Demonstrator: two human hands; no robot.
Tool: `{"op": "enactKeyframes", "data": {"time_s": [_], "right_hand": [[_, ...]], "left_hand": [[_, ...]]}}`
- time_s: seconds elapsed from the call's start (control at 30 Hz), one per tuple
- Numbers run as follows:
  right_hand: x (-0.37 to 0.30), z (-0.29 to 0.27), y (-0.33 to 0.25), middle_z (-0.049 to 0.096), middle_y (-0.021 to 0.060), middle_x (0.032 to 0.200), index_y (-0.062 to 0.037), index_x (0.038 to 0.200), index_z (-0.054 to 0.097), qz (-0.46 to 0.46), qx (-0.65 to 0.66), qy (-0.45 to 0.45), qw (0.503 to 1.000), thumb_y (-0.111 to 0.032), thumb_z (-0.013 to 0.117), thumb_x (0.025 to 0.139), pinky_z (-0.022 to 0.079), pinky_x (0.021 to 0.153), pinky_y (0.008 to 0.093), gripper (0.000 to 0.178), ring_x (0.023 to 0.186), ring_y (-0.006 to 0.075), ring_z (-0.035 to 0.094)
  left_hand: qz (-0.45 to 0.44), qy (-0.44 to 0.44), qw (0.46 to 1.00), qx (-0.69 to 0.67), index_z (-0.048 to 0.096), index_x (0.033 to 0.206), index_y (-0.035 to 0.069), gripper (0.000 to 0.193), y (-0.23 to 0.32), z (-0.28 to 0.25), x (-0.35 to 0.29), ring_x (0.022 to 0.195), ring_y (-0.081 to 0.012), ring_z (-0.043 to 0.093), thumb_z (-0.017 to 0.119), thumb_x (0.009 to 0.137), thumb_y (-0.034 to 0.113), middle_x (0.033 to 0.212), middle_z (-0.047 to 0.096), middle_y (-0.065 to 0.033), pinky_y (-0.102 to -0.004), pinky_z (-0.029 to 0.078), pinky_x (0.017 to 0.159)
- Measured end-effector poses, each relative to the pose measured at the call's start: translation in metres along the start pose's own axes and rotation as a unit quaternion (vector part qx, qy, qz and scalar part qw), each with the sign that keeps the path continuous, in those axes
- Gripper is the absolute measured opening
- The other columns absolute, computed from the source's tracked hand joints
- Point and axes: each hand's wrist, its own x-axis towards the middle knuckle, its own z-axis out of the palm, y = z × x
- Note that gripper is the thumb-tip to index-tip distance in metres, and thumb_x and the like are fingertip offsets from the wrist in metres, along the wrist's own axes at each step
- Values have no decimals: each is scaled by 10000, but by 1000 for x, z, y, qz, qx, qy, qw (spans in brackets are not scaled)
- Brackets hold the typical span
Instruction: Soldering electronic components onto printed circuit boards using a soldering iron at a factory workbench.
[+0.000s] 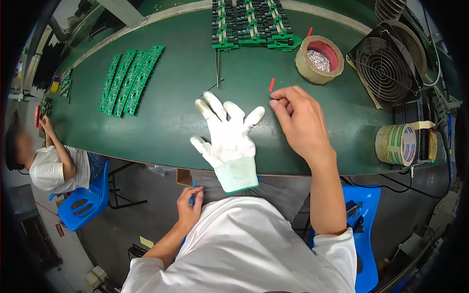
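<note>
My right hand is over the green table, thumb and forefinger pinched together just below a small red stick. Whatever the pinch holds, if anything, is too small to make out. To its left, a white knitted glove lies with fingers spread, its pale green cuff hanging over the table's near edge. Low beside my lap rests my left hand, its fingers loosely bent and apart, with nothing visible in them. Beyond the glove, thin metal wire-like pieces lie below a block of stacked green circuit boards.
Several circuit board strips lie at the left. A tape ring holding silvery bits stands at the back right, near a black fan. Tape rolls sit at the right edge. Another person works at the far left.
</note>
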Motion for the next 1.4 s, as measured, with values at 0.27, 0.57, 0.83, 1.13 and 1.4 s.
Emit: {"op": "enactKeyframes", "data": {"time_s": [0.27, 0.57, 0.83, 1.13, 1.4], "right_hand": [[9, 24, 2, 622, 107, 789, -13, 824, 600, -55, -233, 57, 969, -79, 644, 800, 477, 626, 414, 82, 662, 281, 594], [-44, -120, 5, 638, 25, 741, -48, 797, 633, -28, -45, 275, 960, 49, 684, 656, 458, 590, 219, 178, 608, 117, 546], [-98, -220, 56, 673, 62, 848, 8, 1047, 652, 99, -91, 370, 919, 19, 704, 802, 459, 667, 187, 251, 701, 100, 570], [-161, -28, 67, 614, 44, 574, -74, 747, 617, -270, 152, 443, 841, 49, 595, 693, 441, 481, 239, 136, 479, 140, 502], [-171, 132, 58, 720, 85, 878, -67, 973, 718, 72, 192, -144, 968, -281, 686, 855, 525, 680, 358, 246, 742, 281, 663]], "left_hand": [[-103, 28, 994, 28, 646, 1107, 8, 219, -40, 4, -23, 770, -169, 560, 613, 911, 101, 924, 613, -84, -278, 468, 698], [-131, 9, 991, 32, 638, 1100, -29, 239, -73, -9, -49, 791, -180, 592, 608, 919, 125, 951, 660, -113, -278, 488, 735], [-132, -109, 972, 164, 621, 952, -48, 131, -36, -26, -35, 648, -212, 607, 634, 852, 35, 801, 670, -134, -323, 511, 650], [107, -254, 918, 284, 674, 947, 11, 148, 13, -40, -38, 801, -303, 596, 636, 823, 83, 1041, 618, -121, -400, 496, 695], [108, -274, 881, 370, 561, 1268, 75, 447, 6, -5, -14, 814, -292, 568, 660, 841, 166, 1147, 596, -118, -378, 484, 776]]}}
